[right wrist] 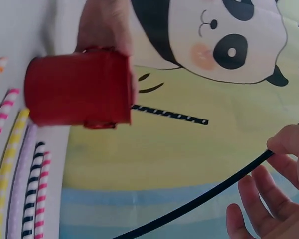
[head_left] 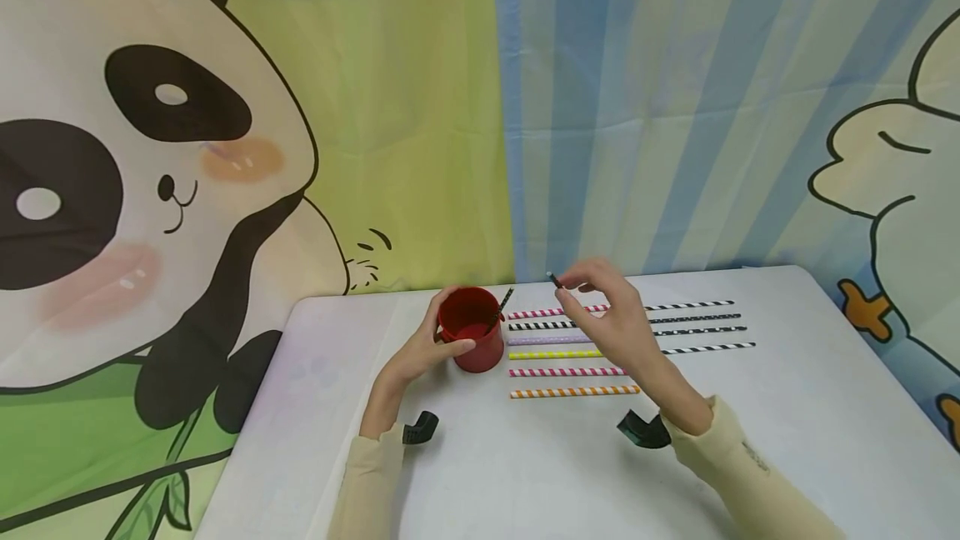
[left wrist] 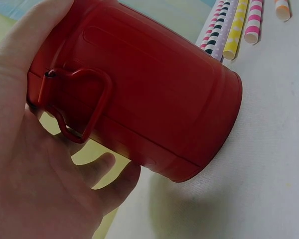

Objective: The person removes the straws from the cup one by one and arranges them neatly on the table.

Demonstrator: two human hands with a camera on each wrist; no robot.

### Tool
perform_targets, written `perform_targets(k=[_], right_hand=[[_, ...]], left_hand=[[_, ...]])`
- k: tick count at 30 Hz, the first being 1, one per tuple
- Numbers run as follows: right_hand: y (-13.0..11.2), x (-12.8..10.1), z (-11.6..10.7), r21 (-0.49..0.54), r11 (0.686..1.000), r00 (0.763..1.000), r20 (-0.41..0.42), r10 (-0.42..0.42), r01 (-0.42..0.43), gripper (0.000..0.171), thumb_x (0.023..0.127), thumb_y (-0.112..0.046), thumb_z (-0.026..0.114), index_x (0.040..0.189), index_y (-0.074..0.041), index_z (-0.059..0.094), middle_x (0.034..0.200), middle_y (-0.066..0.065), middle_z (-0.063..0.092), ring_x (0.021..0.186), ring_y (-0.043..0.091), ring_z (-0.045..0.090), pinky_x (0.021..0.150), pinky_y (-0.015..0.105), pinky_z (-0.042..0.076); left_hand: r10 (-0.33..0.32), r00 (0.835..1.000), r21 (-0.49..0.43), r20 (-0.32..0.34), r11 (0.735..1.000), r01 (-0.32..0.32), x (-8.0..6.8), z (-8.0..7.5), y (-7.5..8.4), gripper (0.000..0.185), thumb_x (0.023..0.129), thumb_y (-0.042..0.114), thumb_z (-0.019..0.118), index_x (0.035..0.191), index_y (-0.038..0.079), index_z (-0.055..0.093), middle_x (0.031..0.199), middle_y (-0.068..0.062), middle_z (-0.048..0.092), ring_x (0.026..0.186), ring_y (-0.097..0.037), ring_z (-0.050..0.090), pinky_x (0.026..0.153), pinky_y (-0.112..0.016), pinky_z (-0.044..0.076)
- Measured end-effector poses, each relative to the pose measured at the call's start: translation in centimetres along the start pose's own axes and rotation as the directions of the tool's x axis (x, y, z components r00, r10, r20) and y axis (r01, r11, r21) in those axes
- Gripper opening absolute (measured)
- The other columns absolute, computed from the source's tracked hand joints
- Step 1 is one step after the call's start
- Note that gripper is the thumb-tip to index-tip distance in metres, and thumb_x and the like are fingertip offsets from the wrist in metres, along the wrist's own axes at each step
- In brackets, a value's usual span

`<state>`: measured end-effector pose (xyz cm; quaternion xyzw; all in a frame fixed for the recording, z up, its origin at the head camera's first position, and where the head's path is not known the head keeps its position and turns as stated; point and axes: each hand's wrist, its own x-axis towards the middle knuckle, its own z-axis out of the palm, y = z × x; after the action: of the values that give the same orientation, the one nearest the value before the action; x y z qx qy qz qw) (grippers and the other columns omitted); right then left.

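In the head view my left hand [head_left: 411, 358] grips a red metal bucket [head_left: 483, 355] from its left side, thumb and fingers spread round it near the rim. A small wire handle [left wrist: 105, 94] shows on the bucket's side in the left wrist view. One black straw with white dots [head_left: 507, 298] leans inside the bucket, its end sticking out past the rim. My right hand [head_left: 617, 325], raised over the straws to the right, pinches a thin dark straw [right wrist: 204, 195] between thumb and fingertips near one end. Its other end runs out of the right wrist view.
Right of the bucket, straws lie in a row on the white table [head_left: 517, 473]: orange [head_left: 573, 393], pink [head_left: 562, 372], yellow [head_left: 551, 355], purple [head_left: 547, 342] and others. Several black-and-white straws [head_left: 708, 347] lie farther right. A printed curtain [head_left: 420, 148] hangs behind the table.
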<state>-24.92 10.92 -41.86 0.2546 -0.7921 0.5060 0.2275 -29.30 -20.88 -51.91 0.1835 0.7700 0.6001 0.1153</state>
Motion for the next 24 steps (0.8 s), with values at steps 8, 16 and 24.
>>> perform_targets(k=[8,16,24], right_hand=[[1.1,-1.1,-0.3,-0.197,0.967,0.981,0.136,-0.137,0.162,0.013,0.092,-0.008,0.068,0.102,-0.017,0.068,0.108,-0.005,0.062,0.100,0.014,0.060,0.087,0.025,0.049],[2.5,-1.9,-0.4,-0.378,0.854,0.933,0.199,-0.301,0.356,0.010,0.087,-0.013,0.061,0.094,-0.014,0.068,0.098,0.000,0.064,0.087,0.018,0.061,0.075,0.037,0.050],[3.3,-3.2,-1.3,-0.449,0.810,0.918,0.293,-0.267,0.378,0.013,0.085,-0.010,0.065,0.096,-0.016,0.067,0.102,0.000,0.063,0.091,0.020,0.061,0.076,0.039,0.049]], left_hand=[[-0.007,1.000,-0.002,-0.002,1.000,0.007,0.0,0.0,-0.1,0.093,0.087,0.020,0.077,0.157,0.032,0.018,0.154,0.003,0.035,0.143,-0.024,0.031,0.109,-0.048,0.042],[0.003,1.000,-0.004,-0.001,1.000,-0.003,0.0,0.0,-0.1,0.091,0.088,0.020,0.077,0.156,0.037,0.020,0.153,0.004,0.035,0.143,-0.023,0.031,0.109,-0.047,0.042],[-0.002,1.000,-0.012,0.000,1.000,0.002,0.1,0.0,-0.1,0.090,0.088,0.018,0.077,0.153,0.043,0.021,0.153,0.006,0.035,0.143,-0.022,0.031,0.109,-0.047,0.042]])
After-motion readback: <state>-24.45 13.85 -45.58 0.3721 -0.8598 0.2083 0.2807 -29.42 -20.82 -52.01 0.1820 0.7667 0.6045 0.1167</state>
